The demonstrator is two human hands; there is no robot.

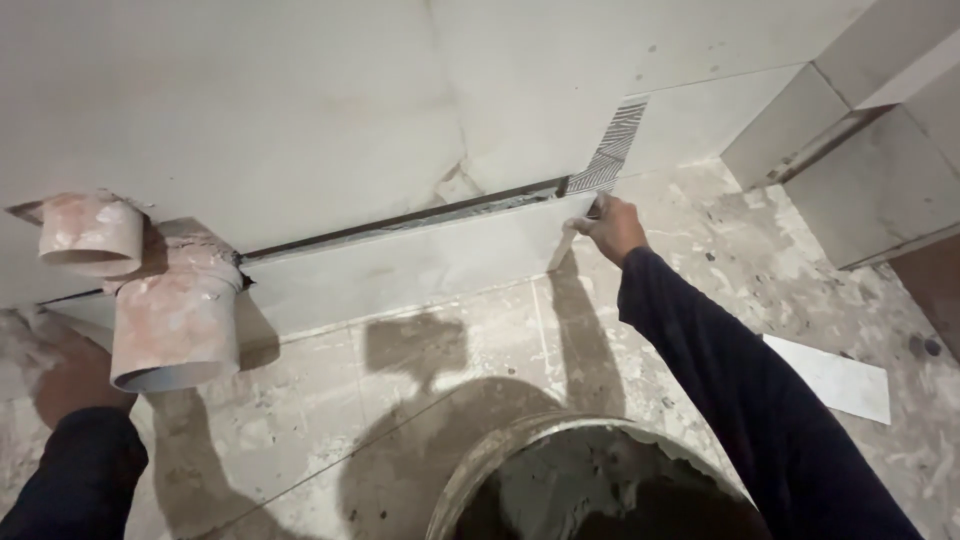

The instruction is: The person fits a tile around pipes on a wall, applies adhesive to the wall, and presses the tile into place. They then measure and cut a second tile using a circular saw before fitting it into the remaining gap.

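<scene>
A long narrow pale tile strip (420, 265) stands on edge along the foot of the tiled wall (300, 110), with a dark gap above it. My right hand (612, 228), in a dark sleeve, is closed on the strip's upper right corner. Just above it is a patch of combed grey adhesive (612, 150). My left hand (62, 380) is low at the left, on or near the floor below a pipe stub. It is blurred and partly hidden, so its fingers do not show.
Two mortar-stained pipe stubs (92, 235) (175, 325) stick out of the wall at the left. A bucket (500, 455) of dark mortar stands at the bottom centre. A loose white tile piece (830, 378) lies on the smeared floor at the right, near a tiled ledge (860, 170).
</scene>
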